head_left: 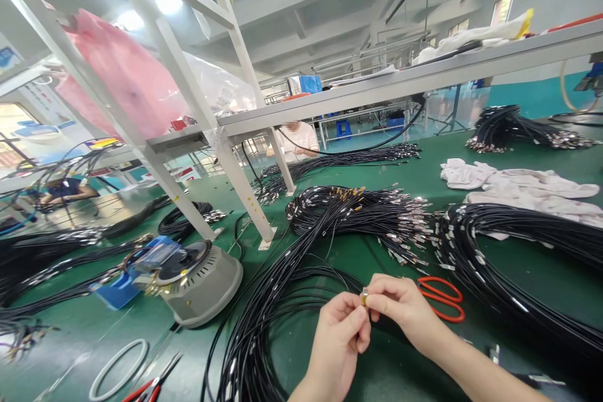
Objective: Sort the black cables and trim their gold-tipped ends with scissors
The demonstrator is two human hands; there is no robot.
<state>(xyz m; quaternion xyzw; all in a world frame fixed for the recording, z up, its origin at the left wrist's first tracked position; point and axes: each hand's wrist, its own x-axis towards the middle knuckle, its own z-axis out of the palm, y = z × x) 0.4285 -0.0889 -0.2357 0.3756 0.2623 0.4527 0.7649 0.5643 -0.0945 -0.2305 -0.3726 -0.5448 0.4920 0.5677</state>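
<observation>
A small silver-and-gold metal connector sits between my fingertips, low and right of centre. My left hand is closed, thumb and forefinger pinching at its lower side. My right hand closes on it from the right, between thumb and fingers. The fingers hide most of the piece, and I cannot make out whether a cable runs from it. Just beyond and left of my hands lies a thick bundle of black cables. Orange-handled scissors rest on the bench by my right wrist.
On the green bench stands a grey round tape dispenser beside a blue bin. Red-handled pliers and a pale ring lie front left. Coiled cables and white gloves lie right. Shelf posts rise behind.
</observation>
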